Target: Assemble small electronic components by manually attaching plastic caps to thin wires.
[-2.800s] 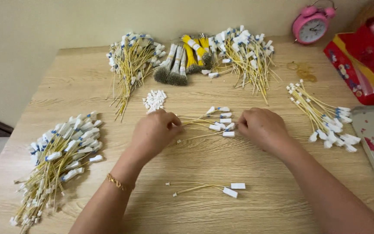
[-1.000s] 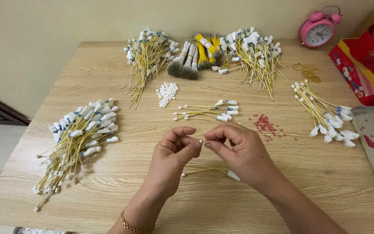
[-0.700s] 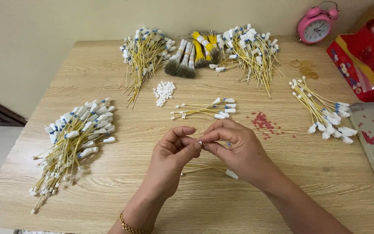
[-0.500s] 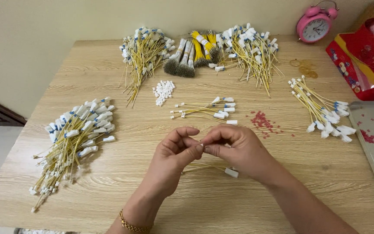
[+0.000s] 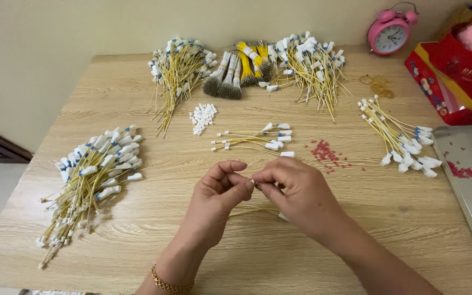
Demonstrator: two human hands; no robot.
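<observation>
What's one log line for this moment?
left hand: pinching small white connector | right hand: pinching same connector | yellow wire: on table beneath

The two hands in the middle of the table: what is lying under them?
Under the left hand and right hand, yellow wires lie on the wooden table, with one white connector peeking out. Their remaining length is covered by the right hand.
</observation>
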